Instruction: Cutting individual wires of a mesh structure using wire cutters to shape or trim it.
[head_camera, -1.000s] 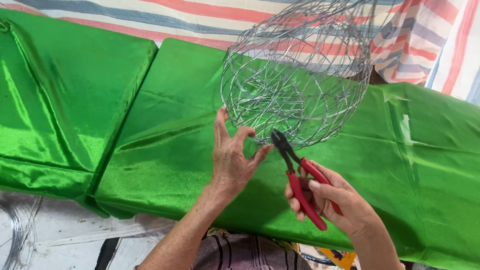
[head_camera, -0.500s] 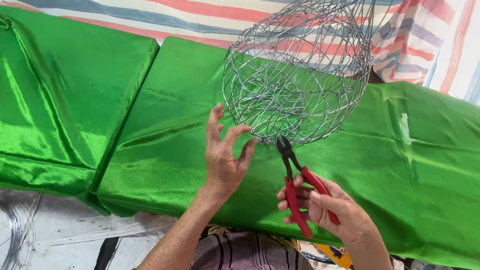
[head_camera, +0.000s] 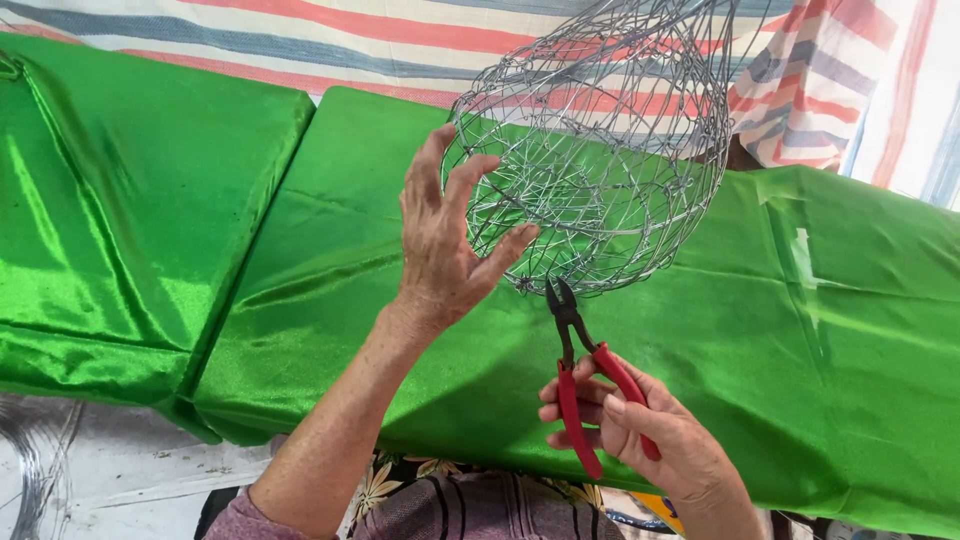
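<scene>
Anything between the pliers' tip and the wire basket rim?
Nothing visible. The pliers in the right hand point up at the wire basket lower rim; the left hand sits beside, left of the tip.

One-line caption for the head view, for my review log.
Left hand steadies a round wire basket over green satin cloth; right hand holds red-handled pliers at its rim.
</scene>
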